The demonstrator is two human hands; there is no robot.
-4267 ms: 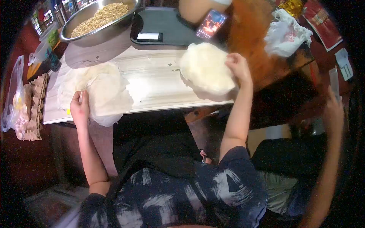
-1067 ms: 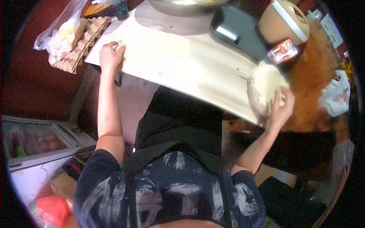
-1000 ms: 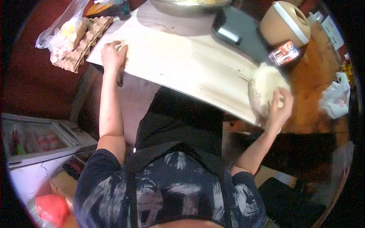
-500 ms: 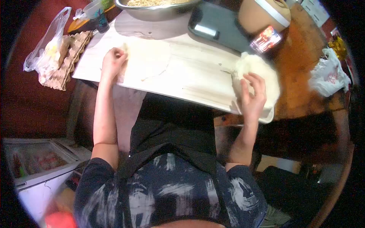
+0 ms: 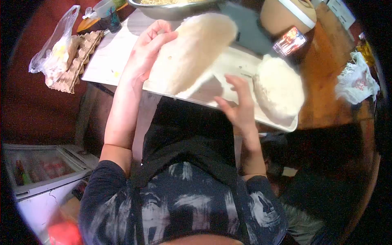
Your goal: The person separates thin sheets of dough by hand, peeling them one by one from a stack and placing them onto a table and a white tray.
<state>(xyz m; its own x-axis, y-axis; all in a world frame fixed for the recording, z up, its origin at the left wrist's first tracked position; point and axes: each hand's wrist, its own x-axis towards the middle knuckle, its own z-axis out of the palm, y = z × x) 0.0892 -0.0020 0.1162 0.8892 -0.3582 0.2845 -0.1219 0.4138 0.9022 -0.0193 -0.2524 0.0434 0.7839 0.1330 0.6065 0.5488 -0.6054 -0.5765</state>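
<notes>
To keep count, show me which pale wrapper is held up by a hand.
The wrapper pinched in the left hand; the others lie in a stack at the right end of the white tabletop.

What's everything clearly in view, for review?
Rectangular board: 1, whitish, centre
Thin round sheet: 1, cream, in left hand
Round flat stack: 1, cream, board's right end
Round metal bowl: 1, silver, top
Flat tray: 1, dark grey, top
Lit phone: 1, multicoloured, right
Round tub: 1, tan, top right
Plastic bag: 1, clear, left
Crumpled bag: 1, white, right
Egg carton: 1, brown, left
Chest cooler: 1, white, lower left
Shirt: 1, dark, bottom
Hands: 2, bare, at board
</notes>
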